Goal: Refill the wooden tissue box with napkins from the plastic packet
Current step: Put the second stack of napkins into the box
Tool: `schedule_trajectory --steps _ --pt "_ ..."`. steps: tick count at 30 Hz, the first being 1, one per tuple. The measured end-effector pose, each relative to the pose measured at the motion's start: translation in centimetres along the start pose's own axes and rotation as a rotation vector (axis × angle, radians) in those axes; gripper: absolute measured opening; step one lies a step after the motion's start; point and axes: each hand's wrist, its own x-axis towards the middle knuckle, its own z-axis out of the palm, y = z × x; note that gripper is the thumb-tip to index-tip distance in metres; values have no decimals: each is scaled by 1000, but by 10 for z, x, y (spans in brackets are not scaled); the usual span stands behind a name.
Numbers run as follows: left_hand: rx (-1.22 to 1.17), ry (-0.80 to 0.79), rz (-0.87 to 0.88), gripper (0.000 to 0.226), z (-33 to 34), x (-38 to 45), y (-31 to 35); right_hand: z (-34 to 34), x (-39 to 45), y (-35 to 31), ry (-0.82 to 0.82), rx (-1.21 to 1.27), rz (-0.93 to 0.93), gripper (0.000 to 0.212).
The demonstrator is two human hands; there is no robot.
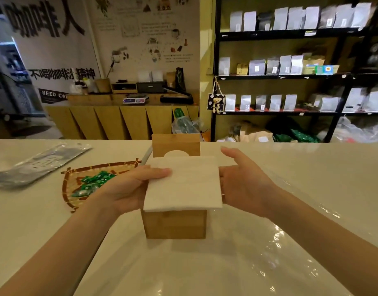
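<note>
A square wooden tissue box [176, 224] stands on the white counter in front of me. Its lid [175, 144], with a round cut-out, stands upright behind it. A stack of white napkins [183, 184] lies flat over the box's open top. My left hand [128, 189] grips the stack's left edge, thumb on top. My right hand [241, 182] presses against the stack's right edge, thumb raised and fingers under or beside it. Clear plastic wrap [258, 253] spreads over the counter to the right and near me.
A woven bamboo tray [68, 189] with green wrapped sweets sits left of the box. A flat grey plastic bag [38, 163] lies at the far left. Beyond the counter are a wooden sideboard [119, 122] and black shelves [290, 75] of pouches.
</note>
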Motion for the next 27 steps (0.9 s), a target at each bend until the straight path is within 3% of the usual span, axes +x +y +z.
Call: schedule_trajectory --steps 5,11,18,21,25,27 --pt "-9 144 -8 42 -4 8 8 -4 23 -4 111 -306 -199 14" --pt "292 357 90 18 -11 11 17 -10 43 -10 216 -502 -231 8" --pt "614 562 176 10 -14 13 17 -10 54 -7 244 -566 -197 8" --pt "667 578 163 10 -14 18 16 -14 60 -1 310 -573 -186 12" --pt "823 543 82 27 -18 21 13 -18 62 5 317 -582 -194 11" --pt "835 566 76 22 -19 23 13 -20 64 6 300 -597 -181 18"
